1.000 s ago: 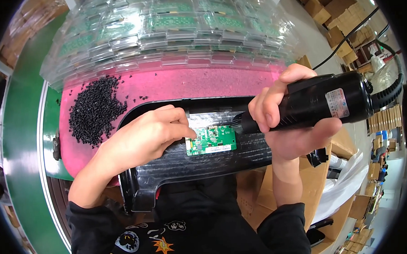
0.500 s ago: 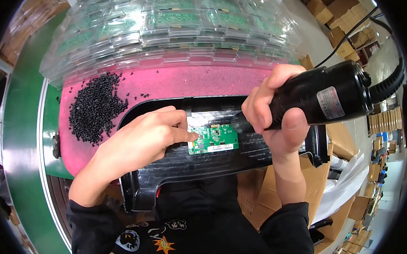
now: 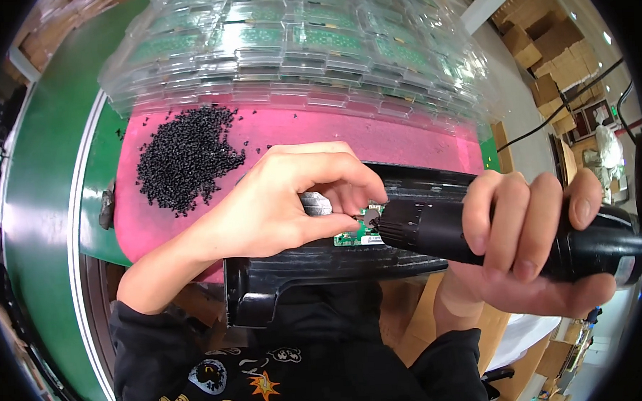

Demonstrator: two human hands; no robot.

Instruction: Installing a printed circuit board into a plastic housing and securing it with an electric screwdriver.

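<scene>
My right hand (image 3: 530, 227) is wrapped around a black electric screwdriver (image 3: 437, 228), held nearly level with its ribbed nose toward the left. At that nose my left hand (image 3: 299, 201) has thumb and fingers curled together by a tiny dark piece, too small to name. Beneath the fingers lies a green circuit board (image 3: 348, 239) with a white label, partly covered by the hand and the tool. The board sits inside a long black plastic housing (image 3: 317, 267), which rests across the table's near edge and my lap.
A pile of small black pieces, probably screws (image 3: 187, 160), lies on the pink mat (image 3: 296, 133) at the left. Stacked clear plastic trays (image 3: 293, 65) holding green boards stand behind it. Cardboard boxes (image 3: 405, 319) are below right. A black cable (image 3: 567, 104) hangs at the right.
The screwdriver has moved right, away from the board, and my right hand's grip on it has turned. My left hand has moved from the board's left end to the tool's nose.
</scene>
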